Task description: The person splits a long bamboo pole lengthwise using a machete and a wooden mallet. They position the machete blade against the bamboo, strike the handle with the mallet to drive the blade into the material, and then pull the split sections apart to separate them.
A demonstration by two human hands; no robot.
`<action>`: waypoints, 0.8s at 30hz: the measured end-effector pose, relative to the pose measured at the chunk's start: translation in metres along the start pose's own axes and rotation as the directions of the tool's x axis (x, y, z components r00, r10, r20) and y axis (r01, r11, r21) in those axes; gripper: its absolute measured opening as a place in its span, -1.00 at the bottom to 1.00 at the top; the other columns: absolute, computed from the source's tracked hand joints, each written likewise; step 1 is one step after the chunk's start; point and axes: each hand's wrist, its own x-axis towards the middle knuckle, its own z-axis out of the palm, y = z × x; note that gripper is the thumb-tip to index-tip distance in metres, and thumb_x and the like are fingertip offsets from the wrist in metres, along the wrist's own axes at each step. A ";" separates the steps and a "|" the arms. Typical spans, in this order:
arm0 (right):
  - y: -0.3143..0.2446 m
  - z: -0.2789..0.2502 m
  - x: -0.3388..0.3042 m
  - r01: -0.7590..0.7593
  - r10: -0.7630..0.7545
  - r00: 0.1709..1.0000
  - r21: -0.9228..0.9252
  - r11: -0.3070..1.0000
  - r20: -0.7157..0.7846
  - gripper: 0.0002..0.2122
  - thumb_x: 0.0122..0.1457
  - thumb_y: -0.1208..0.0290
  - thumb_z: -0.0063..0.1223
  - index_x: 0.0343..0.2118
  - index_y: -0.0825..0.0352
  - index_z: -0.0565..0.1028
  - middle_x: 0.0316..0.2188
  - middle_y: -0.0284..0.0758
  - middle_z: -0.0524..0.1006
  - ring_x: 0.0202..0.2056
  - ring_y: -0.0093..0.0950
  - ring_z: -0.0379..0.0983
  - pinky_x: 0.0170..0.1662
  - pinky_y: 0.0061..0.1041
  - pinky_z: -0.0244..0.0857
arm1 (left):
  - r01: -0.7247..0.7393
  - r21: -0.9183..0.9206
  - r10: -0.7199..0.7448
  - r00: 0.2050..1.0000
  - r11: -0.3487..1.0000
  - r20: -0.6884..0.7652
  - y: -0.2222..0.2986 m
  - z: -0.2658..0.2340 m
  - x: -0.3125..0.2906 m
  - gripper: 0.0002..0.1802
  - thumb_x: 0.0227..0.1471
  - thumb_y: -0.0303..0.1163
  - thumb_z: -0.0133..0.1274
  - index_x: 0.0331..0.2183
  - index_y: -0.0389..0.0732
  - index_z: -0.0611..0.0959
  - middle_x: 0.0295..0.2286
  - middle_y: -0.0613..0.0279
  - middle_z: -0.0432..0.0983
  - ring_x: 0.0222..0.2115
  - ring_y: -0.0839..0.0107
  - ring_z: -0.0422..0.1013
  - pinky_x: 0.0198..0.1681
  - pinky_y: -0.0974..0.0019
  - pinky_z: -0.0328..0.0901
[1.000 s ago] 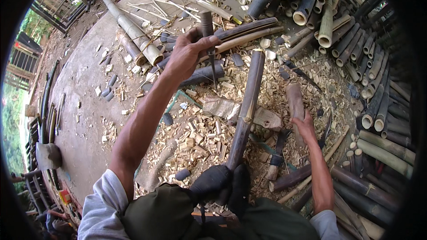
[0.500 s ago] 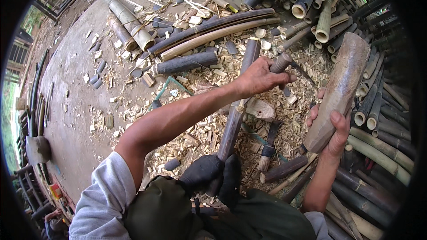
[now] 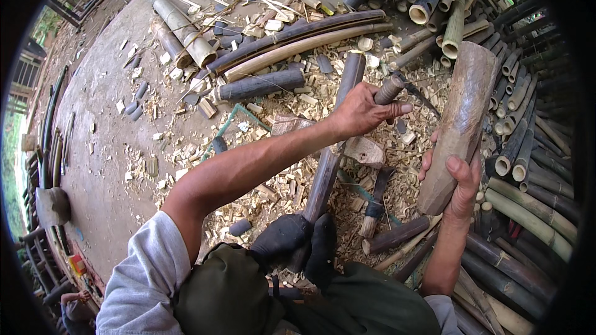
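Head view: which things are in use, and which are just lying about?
In use:
- tool handle, in the left hand
- wooden club, in the right hand
- bamboo pole, across a wood block

Lying about:
- wood chips
- split bamboo
- bamboo stack
- dark-bladed tool

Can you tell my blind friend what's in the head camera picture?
A person's left hand grips a ribbed tool handle and the right hand holds a thick wooden club. A dark bamboo pole extends from between black-covered feet. Pale chips litter the ground; cut bamboo is piled right.
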 end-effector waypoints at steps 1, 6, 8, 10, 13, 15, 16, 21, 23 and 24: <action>0.000 0.001 0.000 0.000 0.000 1.000 -0.006 1.000 -0.001 -0.34 0.05 0.15 0.21 0.12 0.50 0.31 -0.11 -0.10 0.44 -0.38 -0.39 0.53 -0.46 -0.41 0.54 | 0.000 0.009 0.000 1.000 1.000 0.002 0.001 0.000 0.000 -0.45 0.07 0.12 0.33 -0.52 -0.24 0.72 -0.66 0.34 0.50 -0.59 0.53 0.38 -0.46 0.26 0.29; -0.002 0.001 -0.001 0.016 -0.017 1.000 -0.073 0.997 -0.012 -0.29 0.02 0.16 0.22 0.16 0.50 0.26 -0.11 -0.09 0.45 -0.40 -0.40 0.53 -0.48 -0.42 0.53 | -0.014 0.036 0.013 1.000 0.999 0.011 -0.004 0.000 0.000 -0.46 0.07 0.11 0.33 -0.51 -0.24 0.72 -0.64 0.32 0.54 -0.60 0.53 0.40 -0.46 0.27 0.31; -0.019 0.000 0.000 0.042 -0.047 0.999 -0.168 0.985 -0.026 -0.26 0.01 0.16 0.22 0.19 0.50 0.23 -0.12 -0.08 0.46 -0.40 -0.40 0.52 -0.48 -0.43 0.52 | -0.045 -0.002 0.045 0.999 0.999 0.002 -0.013 0.000 -0.003 -0.46 0.08 0.12 0.32 -0.48 -0.23 0.73 -0.61 0.31 0.57 -0.60 0.52 0.42 -0.46 0.28 0.33; -0.050 -0.001 0.012 0.171 -0.202 0.978 -0.333 0.927 -0.059 -0.24 0.01 0.19 0.24 0.23 0.48 0.21 -0.10 -0.06 0.46 -0.37 -0.37 0.53 -0.42 -0.43 0.53 | -0.108 -0.104 0.103 0.993 0.989 -0.052 -0.027 -0.006 -0.011 -0.45 0.08 0.15 0.30 -0.44 -0.22 0.74 -0.58 0.30 0.59 -0.61 0.52 0.43 -0.47 0.27 0.35; -0.100 -0.019 0.033 0.436 -0.537 0.838 -0.479 0.762 -0.093 -0.23 0.02 0.25 0.27 0.28 0.42 0.20 -0.04 0.00 0.48 -0.27 -0.28 0.56 -0.26 -0.37 0.55 | 0.006 -0.075 -0.008 1.000 0.997 -0.023 -0.010 -0.003 -0.003 -0.45 0.09 0.16 0.28 -0.40 -0.22 0.74 -0.55 0.28 0.62 -0.62 0.52 0.44 -0.47 0.29 0.38; -0.077 -0.003 0.063 0.529 -0.656 0.754 -0.579 0.621 -0.015 -0.25 0.04 0.34 0.28 0.30 0.39 0.21 0.04 -0.01 0.47 -0.16 -0.19 0.56 -0.12 -0.28 0.54 | 0.037 0.000 -0.037 0.998 0.999 -0.057 -0.009 -0.011 -0.005 -0.49 0.14 0.08 0.26 -0.47 -0.22 0.68 -0.59 0.30 0.56 -0.63 0.55 0.40 -0.50 0.34 0.33; -0.065 -0.004 0.077 0.565 -0.676 0.728 -0.661 0.495 0.116 -0.26 0.05 0.39 0.28 0.31 0.38 0.21 0.09 -0.01 0.46 -0.09 -0.14 0.56 -0.03 -0.23 0.52 | 0.025 0.011 -0.024 0.997 1.000 -0.073 -0.013 -0.008 -0.003 -0.50 0.16 0.03 0.26 -0.54 -0.21 0.64 -0.63 0.33 0.52 -0.64 0.57 0.36 -0.53 0.36 0.28; -0.053 0.012 0.098 0.428 0.002 0.874 -0.771 0.471 0.486 -0.12 -0.07 0.49 0.32 0.38 0.30 0.14 0.10 0.00 0.48 0.00 -0.14 0.55 0.11 -0.23 0.47 | -0.003 -0.218 -0.029 0.989 0.976 -0.144 -0.026 -0.016 -0.012 -0.49 0.22 -0.01 0.23 -0.58 -0.19 0.56 -0.66 0.40 0.44 -0.68 0.61 0.27 -0.63 0.41 0.14; -0.077 0.015 0.096 0.454 -0.187 0.890 -0.766 0.455 0.416 -0.12 -0.09 0.43 0.34 0.36 0.29 0.17 0.09 -0.01 0.51 0.03 -0.17 0.54 0.10 -0.23 0.48 | 0.003 -0.146 -0.022 0.992 0.989 -0.127 -0.029 -0.019 -0.011 -0.51 0.22 -0.04 0.23 -0.57 -0.18 0.57 -0.64 0.40 0.42 -0.68 0.65 0.25 -0.65 0.44 0.11; -0.099 0.011 0.100 0.493 -0.317 0.869 -0.724 0.482 0.380 -0.17 -0.08 0.40 0.36 0.33 0.30 0.23 0.07 -0.03 0.52 0.02 -0.20 0.54 0.08 -0.26 0.48 | -0.022 -0.166 0.002 0.992 0.986 -0.122 -0.030 -0.017 -0.005 -0.52 0.22 -0.04 0.23 -0.57 -0.18 0.58 -0.64 0.40 0.42 -0.69 0.65 0.25 -0.65 0.45 0.11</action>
